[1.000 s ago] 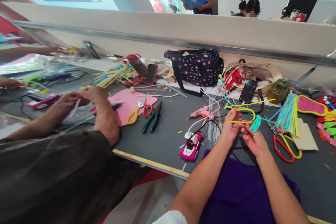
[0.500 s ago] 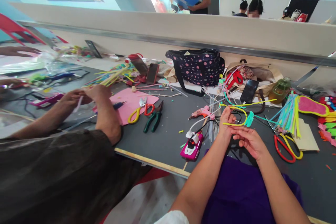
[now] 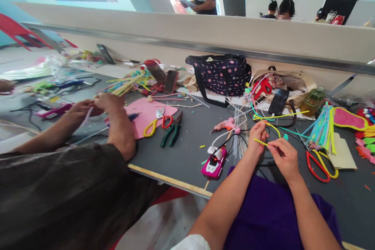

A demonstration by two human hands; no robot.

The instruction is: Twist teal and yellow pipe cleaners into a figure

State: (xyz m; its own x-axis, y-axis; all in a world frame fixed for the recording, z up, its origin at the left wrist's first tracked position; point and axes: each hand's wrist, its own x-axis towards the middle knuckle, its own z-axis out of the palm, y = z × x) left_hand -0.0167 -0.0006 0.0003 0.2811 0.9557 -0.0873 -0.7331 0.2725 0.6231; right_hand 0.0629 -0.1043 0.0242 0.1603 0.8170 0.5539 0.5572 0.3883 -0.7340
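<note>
A bent yellow pipe cleaner (image 3: 274, 128) is between my two hands, curving out beyond my fingers. My left hand (image 3: 257, 137) is closed on it, fingers curled. Thumb and fingertips of my right hand (image 3: 284, 157) pinch it near a short end that points left. A small teal fuzzy piece (image 3: 286, 136) shows just past my right fingers, partly hidden by them. Behind my hands, another yellow pipe cleaner (image 3: 288, 115) lies across the table. Left of my left hand is a pink glue gun (image 3: 227, 125), near a magenta power strip (image 3: 215, 166) with a white plug.
Scissors with red and yellow handles (image 3: 319, 166) lie at right, below a bundle of pipe cleaners (image 3: 324, 127). Behind are a phone (image 3: 278, 101), a green bottle (image 3: 313, 101) and a dark patterned bag (image 3: 219, 74). Green-handled pliers (image 3: 172, 133) lie left, near a co-worker's arms (image 3: 118, 129).
My right hand has closed from loosely spread fingers to a pinch on the yellow pipe cleaner. The loop has turned, and my right fingers now cover most of the teal piece.
</note>
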